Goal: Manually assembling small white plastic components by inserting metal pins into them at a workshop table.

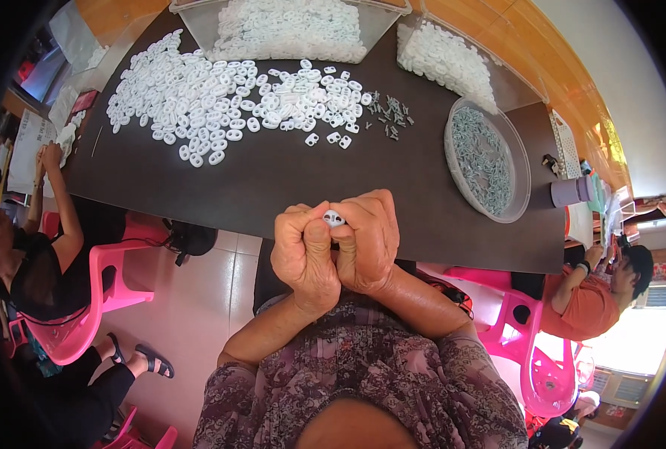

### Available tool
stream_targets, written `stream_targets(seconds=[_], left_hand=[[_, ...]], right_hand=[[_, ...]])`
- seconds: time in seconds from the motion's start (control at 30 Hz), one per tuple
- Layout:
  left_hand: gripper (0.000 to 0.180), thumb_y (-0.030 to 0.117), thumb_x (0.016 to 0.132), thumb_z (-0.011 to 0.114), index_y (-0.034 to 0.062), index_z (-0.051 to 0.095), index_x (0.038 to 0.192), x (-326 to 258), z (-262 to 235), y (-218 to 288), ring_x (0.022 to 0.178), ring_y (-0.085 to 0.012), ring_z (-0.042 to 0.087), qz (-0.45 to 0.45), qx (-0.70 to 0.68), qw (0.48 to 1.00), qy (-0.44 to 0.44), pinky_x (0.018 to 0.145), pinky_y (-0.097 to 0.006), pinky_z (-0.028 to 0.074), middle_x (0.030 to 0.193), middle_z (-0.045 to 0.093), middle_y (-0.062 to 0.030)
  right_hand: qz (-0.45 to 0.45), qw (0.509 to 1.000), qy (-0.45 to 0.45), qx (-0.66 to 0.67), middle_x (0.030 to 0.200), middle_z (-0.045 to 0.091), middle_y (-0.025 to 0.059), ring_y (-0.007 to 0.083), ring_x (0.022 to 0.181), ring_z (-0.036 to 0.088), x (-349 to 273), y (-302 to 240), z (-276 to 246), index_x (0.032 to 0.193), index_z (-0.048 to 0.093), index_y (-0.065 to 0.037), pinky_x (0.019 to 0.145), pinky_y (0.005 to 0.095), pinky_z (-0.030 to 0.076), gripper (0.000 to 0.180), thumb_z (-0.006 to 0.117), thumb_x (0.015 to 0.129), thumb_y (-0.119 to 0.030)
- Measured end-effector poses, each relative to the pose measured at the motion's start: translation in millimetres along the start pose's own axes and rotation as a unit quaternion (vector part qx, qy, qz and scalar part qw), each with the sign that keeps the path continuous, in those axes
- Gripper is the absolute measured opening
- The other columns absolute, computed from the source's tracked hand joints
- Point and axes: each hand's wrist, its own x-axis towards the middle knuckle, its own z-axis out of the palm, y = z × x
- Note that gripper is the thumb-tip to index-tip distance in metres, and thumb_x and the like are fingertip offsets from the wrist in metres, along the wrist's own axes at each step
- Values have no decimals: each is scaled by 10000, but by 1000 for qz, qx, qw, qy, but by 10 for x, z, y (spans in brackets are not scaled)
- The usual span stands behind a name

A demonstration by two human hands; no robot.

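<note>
Where the two thumbs meet, a small white piece (pixel 333 218) sits pinched between both hands, held in the air just in front of the table's (pixel 273 179) near edge. Its long axis seems to run left to right, though the fingers hide most of it. Left hand (pixel 305 254) and right hand (pixel 368 241) are curled almost to fists, knuckles touching, each equally close to the piece. Beyond them lies a spread of white pieces (pixel 198 101); farther right are loose metal bits (pixel 389 116) and a round tub (pixel 486 159) of them.
</note>
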Motion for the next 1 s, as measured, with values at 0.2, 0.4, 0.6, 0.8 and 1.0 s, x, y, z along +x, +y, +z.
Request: stream_targets(seconds=[0.2,0.4,0.6,0.8,1.0], left_hand=[[160,141,959,468,-3,536,961,16,-7,50,748,-70,439,-47,8,999,6,689,-223,386,829,498,-15],[180,168,961,470,2,541,966,-4,-20,127,760,-60,453,-85,-36,996,4,695,-213,394,840,507,-11],[172,167,962,466,8,533,972,-16,-4,174,739,-64,433,-55,-34,998,-9,677,-218,382,821,492,-5],[172,169,963,463,9,527,948,-12,6,190,723,-70,420,-35,-10,999,-13,674,-220,373,808,482,-7],[160,119,946,489,-31,537,978,-3,4,93,669,-78,438,-5,-5,1000,5,583,-204,372,775,515,-30]], right_hand=[[-13,1000,3,-7,817,560,109,248,678,516,15,10,39,958,564,22,589,331,438,153,576,855,-89],[-5,1000,-6,25,823,564,122,255,666,543,56,-42,-10,962,547,44,611,351,442,281,654,727,-68],[-15,999,7,39,815,561,118,249,668,541,36,-14,-36,955,549,31,598,351,442,269,661,741,-87],[-22,999,8,41,782,545,108,240,636,512,61,-34,-64,935,552,20,569,343,429,240,656,734,-56],[-16,999,5,31,792,546,103,237,654,487,27,6,-10,919,558,-2,571,330,412,153,558,885,-151]])
